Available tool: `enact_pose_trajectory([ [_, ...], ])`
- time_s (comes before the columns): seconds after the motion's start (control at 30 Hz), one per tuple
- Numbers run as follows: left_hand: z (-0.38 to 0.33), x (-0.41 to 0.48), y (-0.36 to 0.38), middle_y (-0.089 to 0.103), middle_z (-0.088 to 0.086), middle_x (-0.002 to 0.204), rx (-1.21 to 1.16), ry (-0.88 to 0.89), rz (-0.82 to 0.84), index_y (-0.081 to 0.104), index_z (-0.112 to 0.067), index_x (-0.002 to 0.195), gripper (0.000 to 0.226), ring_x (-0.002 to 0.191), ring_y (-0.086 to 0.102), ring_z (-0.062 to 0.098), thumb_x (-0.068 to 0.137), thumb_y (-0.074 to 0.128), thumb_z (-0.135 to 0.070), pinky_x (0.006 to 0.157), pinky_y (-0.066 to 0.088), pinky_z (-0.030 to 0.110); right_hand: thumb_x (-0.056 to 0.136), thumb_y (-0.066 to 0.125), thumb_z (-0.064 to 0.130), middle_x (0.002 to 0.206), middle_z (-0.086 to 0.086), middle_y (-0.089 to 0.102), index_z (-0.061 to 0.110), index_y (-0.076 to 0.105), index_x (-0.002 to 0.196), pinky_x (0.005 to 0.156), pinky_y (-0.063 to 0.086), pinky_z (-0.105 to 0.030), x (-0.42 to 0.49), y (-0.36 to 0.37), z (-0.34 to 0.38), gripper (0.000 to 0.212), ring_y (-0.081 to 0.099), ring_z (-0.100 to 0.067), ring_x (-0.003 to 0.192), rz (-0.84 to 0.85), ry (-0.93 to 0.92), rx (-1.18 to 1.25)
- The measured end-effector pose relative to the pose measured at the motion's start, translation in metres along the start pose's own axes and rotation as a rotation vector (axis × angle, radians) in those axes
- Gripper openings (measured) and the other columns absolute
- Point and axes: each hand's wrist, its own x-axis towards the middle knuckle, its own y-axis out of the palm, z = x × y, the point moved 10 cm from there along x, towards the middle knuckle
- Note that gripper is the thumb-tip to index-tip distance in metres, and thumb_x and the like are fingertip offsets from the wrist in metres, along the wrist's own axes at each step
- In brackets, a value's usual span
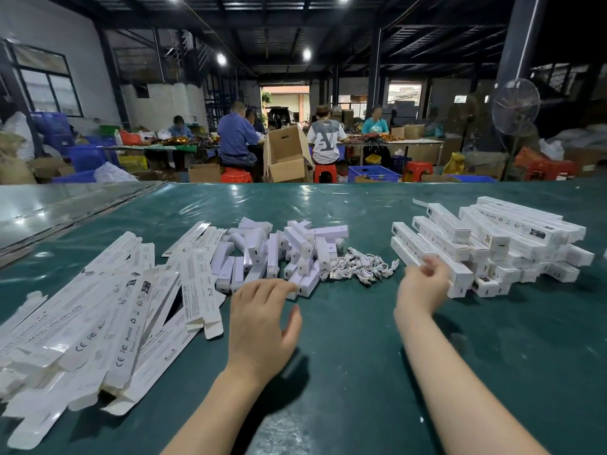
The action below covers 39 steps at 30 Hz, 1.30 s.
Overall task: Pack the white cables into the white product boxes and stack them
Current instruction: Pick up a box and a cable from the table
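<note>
White cables (359, 266) heaped mid-worktop (361, 356), between small white blocks (279, 251) and stacked product boxes (492, 244) at right. Flat cartons (98, 316) at left. Left hand (262, 320) fingers apart, holding nothing, near blocks. Right hand (423, 284) blurred at stack edge; grip unclear.

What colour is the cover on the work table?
Dark green table cover, clearest in the head view.
</note>
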Motion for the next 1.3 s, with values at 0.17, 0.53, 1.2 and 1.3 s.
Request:
enact_pose_trajectory([
  [0.17, 0.090, -0.026, 0.019, 0.023, 0.009, 0.147, 0.431, -0.579, 0.427, 0.048, -0.028, 0.122, 0.039, 0.137, 0.012, 0.031, 0.083, 0.050, -0.034, 0.109, 0.012, 0.049, 0.077, 0.052, -0.005, 0.065, 0.000, 0.058, 0.025, 0.057, 0.061, 0.068, 0.041, -0.027, -0.056, 0.048, -0.029, 0.034, 0.052, -0.021, 0.068, 0.494, -0.097, -0.286],
  [0.53, 0.121, -0.037, 0.005, 0.041, 0.009, 0.129, 0.428, -0.733, 0.412, 0.043, -0.014, 0.122, 0.032, 0.116, 0.038, 0.030, 0.091, 0.044, -0.023, 0.089, 0.037, 0.039, 0.077, 0.052, 0.000, 0.063, 0.015, 0.057, 0.023, 0.061, 0.068, 0.053, 0.033, -0.009, -0.092, 0.071, -0.023, 0.027, 0.049, 0.003, 0.059, 0.824, -0.315, -0.580],
  [1.2, -0.024, -0.010, 0.025, 0.070, 0.002, 0.082, -0.227, -0.026, 0.237, 0.068, -0.009, 0.099, 0.028, 0.070, 0.061, 0.014, 0.073, 0.060, 0.000, 0.068, 0.045, 0.026, 0.075, 0.068, 0.027, 0.063, 0.005, 0.065, 0.015, 0.057, 0.083, 0.052, 0.049, -0.023, -0.105, 0.083, -0.036, 0.019, 0.062, -0.011, 0.056, 0.971, 0.222, 0.079],
  [1.3, -0.024, -0.007, 0.016, 0.069, 0.003, 0.072, -0.160, 0.020, 0.132, 0.070, -0.005, 0.088, 0.024, 0.064, 0.058, 0.011, 0.066, 0.062, 0.002, 0.061, 0.045, 0.025, 0.087, 0.060, 0.025, 0.049, 0.003, 0.051, 0.012, 0.049, 0.074, 0.037, 0.034, -0.019, -0.100, 0.082, -0.039, 0.021, 0.044, -0.009, 0.037, 0.918, 0.212, -0.039],
])
